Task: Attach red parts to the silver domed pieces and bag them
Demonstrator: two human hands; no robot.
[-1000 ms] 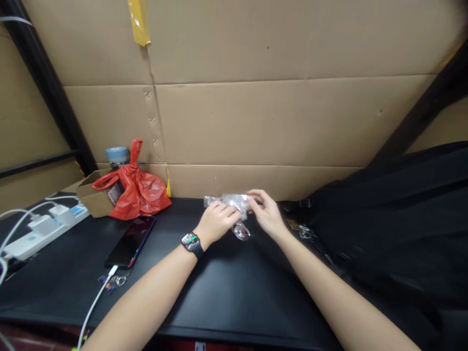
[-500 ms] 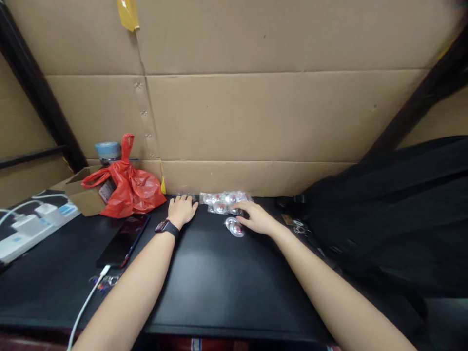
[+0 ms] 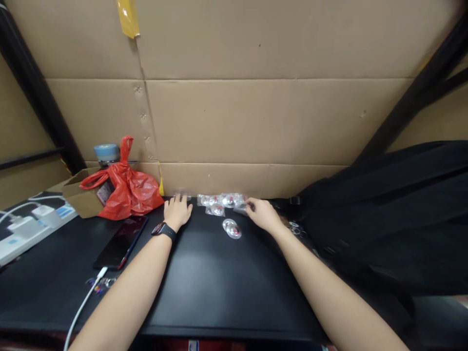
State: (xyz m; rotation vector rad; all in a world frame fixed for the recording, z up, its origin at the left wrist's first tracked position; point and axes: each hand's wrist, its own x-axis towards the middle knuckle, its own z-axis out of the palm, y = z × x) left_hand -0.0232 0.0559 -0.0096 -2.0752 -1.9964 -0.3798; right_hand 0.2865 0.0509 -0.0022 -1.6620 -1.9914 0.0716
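Note:
My left hand point(image 3: 177, 213), with a dark watch on the wrist, lies flat at the back of the black table, its fingers spread. Some clear plastic point(image 3: 182, 194) shows at its fingertips. To the right, several clear packets point(image 3: 214, 200) holding shiny round pieces with red marks lie by the cardboard wall. At their right end my right hand point(image 3: 263, 213) pinches a clear plastic packet point(image 3: 240, 208) between thumb and fingers. What that packet contains is hard to make out. Two silvery round pieces point(image 3: 232, 229), overlapping and one with a red spot, lie in front of the packets.
A red plastic bag point(image 3: 129, 190) leans by an open cardboard box point(image 3: 82, 197) at the left. A phone point(image 3: 120, 243) with a white cable point(image 3: 84, 307), and a white power strip point(image 3: 32, 231), are on the left. A large black bag point(image 3: 387, 214) fills the right side.
My right hand has moved right, away from the two loose round pieces, and a clear packet has come with it. My left hand stays flat by the wall. The view has shifted slightly.

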